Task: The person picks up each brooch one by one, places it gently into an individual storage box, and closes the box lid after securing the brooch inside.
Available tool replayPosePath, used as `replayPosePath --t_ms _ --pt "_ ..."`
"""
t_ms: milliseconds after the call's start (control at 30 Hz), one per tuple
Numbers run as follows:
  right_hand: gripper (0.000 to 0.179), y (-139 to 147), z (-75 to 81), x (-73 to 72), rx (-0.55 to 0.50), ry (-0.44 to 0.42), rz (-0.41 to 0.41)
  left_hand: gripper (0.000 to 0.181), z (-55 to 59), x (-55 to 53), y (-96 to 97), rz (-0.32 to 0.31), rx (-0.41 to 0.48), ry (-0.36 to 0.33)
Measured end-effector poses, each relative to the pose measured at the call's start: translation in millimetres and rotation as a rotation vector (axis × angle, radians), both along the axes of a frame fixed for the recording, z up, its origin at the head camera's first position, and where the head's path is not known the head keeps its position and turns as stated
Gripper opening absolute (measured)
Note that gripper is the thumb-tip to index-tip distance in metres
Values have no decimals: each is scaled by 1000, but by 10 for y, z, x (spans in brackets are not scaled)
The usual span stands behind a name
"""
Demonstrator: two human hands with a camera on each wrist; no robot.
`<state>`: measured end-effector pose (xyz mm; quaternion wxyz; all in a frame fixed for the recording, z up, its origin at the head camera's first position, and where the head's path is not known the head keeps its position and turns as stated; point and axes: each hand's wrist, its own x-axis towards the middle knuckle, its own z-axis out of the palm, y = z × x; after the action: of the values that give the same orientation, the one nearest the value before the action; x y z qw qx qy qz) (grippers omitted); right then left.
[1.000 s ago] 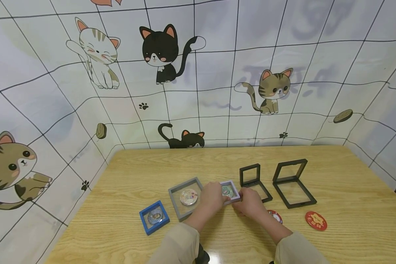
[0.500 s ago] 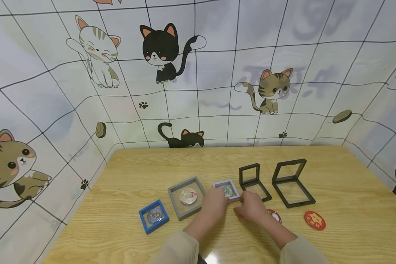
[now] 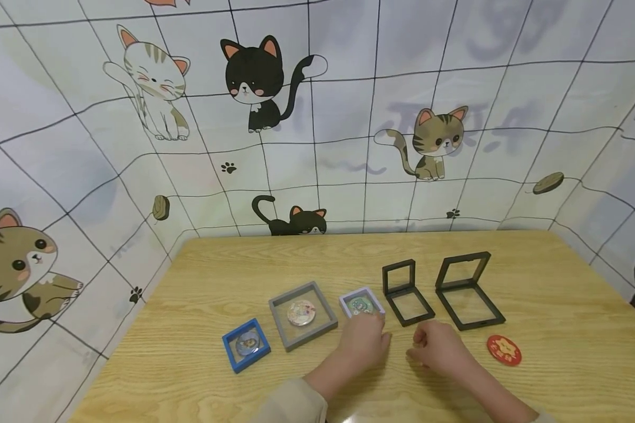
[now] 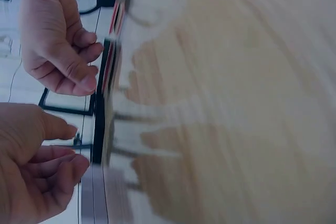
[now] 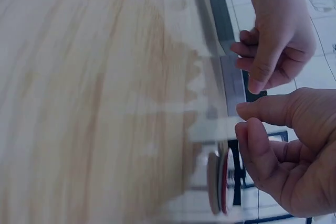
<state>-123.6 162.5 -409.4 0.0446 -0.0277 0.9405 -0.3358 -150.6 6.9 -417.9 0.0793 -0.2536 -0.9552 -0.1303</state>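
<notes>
Our left hand point(image 3: 364, 342), loosely bent around nothing, overlaps the near edge of the lilac frame point(image 3: 353, 292).
Our right hand point(image 3: 440, 349), also loosely curled and empty, has shifted right since half a second ago, nearer the red disc point(image 3: 504, 351); the grey frame point(image 3: 312, 336) and small black frame point(image 3: 418, 321) flank the lilac one.

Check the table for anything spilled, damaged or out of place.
No spill or damage shows. Mildly odd: the round red badge with yellow design lies loose on the wood-grain table, while the square lilac frame encloses a round green badge.
</notes>
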Motion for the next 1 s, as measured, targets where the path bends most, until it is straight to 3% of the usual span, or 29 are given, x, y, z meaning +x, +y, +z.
replayPosePath --t_ms 100,200,433,600,700,833,1000 --pt "19 161 33 46 23 -7 -54 17 1 9 141 -74 71 -151" --pt "25 298 38 60 50 -26 -82 22 -1 -1 279 -115 100 -251" --pt "42 431 -49 37 50 -88 -62 34 -43 -57 461 -50 117 -394" --pt "36 435 -94 38 -29 -118 -99 33 -72 -89 504 -75 152 -406" --pt "31 431 -111 46 -53 -121 -110 23 -73 -92 517 -101 176 -398" --pt "26 420 -126 59 -73 -110 -115 13 -80 -68 517 -89 219 -390" --pt "26 403 -131 68 -88 -84 -115 15 -91 -41 495 -71 281 -376"
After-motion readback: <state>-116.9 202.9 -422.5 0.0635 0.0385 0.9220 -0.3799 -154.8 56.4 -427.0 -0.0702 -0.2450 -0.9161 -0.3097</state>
